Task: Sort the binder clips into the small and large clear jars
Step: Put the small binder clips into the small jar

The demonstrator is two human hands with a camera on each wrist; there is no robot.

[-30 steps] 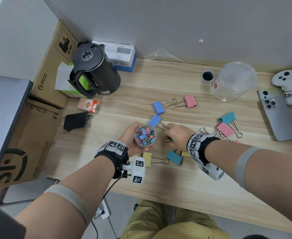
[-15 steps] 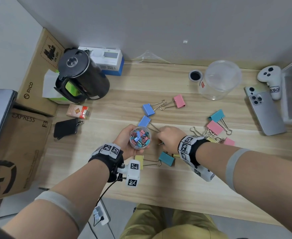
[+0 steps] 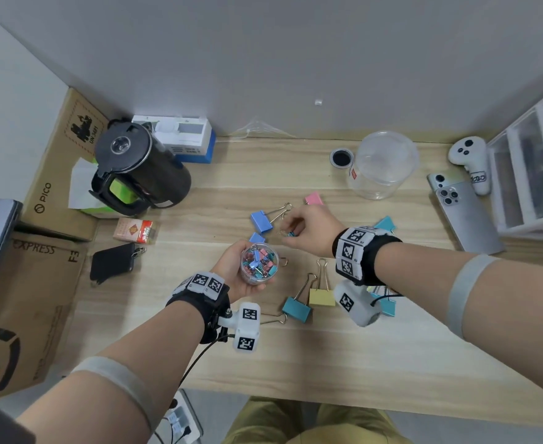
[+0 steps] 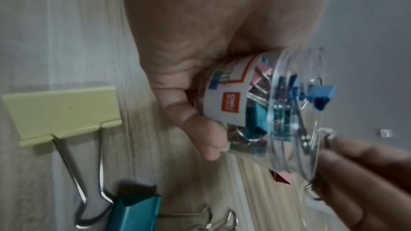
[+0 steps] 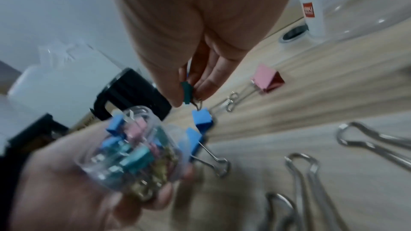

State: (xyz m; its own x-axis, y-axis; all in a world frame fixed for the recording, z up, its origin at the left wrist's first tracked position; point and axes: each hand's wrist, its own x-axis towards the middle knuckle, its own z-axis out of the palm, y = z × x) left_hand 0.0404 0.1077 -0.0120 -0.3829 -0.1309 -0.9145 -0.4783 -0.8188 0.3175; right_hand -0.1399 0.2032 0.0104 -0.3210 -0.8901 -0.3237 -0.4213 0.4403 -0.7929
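Pale wooden desk [image 3: 199,363] backs onto a grey wall. Nearest its front edge lie a large teal binder clip [image 3: 296,309] and a large yellow binder clip [image 3: 322,297], handles pointing away from me. My left hand [image 3: 236,274] wraps the small clear jar [image 3: 259,263], mouth up, full of small clips. My right hand [image 3: 312,230] pinches a small teal binder clip [image 5: 187,92] just beyond its rim. Farther right stands the large clear jar [image 3: 384,165], upright, with bare desk around it.

Soft, even indoor light falls on the wooden desk [image 3: 392,363] with only faint shadows. The head view is sharp but bows at its edges. Both wrist views are smeared by motion blur, near objects soft, with glare on the large clear jar [image 5: 367,6].
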